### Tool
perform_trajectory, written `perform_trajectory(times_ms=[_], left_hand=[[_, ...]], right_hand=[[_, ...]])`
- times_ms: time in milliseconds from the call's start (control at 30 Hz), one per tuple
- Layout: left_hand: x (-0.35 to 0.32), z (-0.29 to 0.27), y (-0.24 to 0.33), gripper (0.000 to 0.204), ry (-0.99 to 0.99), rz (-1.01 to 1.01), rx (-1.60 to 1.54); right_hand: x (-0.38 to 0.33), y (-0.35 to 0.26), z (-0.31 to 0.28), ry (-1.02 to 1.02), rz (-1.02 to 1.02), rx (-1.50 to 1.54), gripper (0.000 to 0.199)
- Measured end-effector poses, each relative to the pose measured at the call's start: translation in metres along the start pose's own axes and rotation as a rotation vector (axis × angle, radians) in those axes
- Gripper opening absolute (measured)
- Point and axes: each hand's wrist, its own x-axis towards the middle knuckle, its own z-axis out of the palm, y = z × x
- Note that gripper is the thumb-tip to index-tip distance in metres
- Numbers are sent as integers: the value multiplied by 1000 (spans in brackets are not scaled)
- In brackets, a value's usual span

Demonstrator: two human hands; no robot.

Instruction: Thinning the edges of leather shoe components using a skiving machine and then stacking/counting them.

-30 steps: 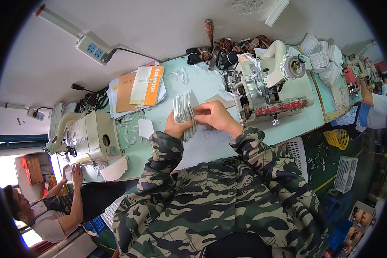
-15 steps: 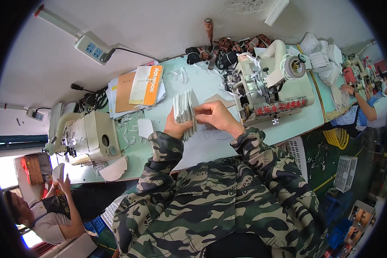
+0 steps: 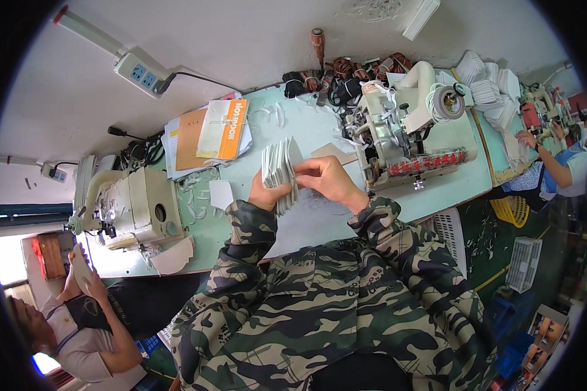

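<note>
A thick stack of thin white flat pieces (image 3: 278, 167) stands on edge in my left hand (image 3: 265, 194), whose fingers and thumb wrap round its lower part. The upper edges of the pieces fan slightly apart. At the stack's right side, my right hand (image 3: 332, 182) has thumb and forefinger pinched at the edge of the rightmost pieces. How many pieces lie between those fingertips is hidden. Both hands are above the pale green table (image 3: 313, 225). A single white piece (image 3: 221, 194) lies on the table left of my left hand.
A cream machine (image 3: 414, 130) with a tape roll stands right, another machine (image 3: 140, 208) left. Papers and an orange-and-white notebook (image 3: 222, 130) lie at the back left, near white scraps. Bundled cords and a screwdriver (image 3: 317, 45) line the wall. Co-workers sit at both sides.
My hands stay almost in place, with the stack's upper edges slightly more fanned. The co-worker at the left has leaned in and shifted the white piece they hold.
</note>
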Motion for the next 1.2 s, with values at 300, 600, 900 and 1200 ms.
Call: perform_trajectory(times_ms=[300, 600, 900, 1200], left_hand=[[0, 10, -4, 46, 94, 164, 83], [3, 3, -10, 47, 112, 23, 79], [10, 24, -45, 54, 327, 346, 386], [-17, -79, -42, 53, 239, -34, -178]], right_hand=[[-6, -11, 7, 64, -55, -179, 25], [-7, -5, 5, 80, -62, -176, 25], [-12, 19, 9, 251, -90, -279, 24], [34, 70, -76, 329, 42, -818, 16]])
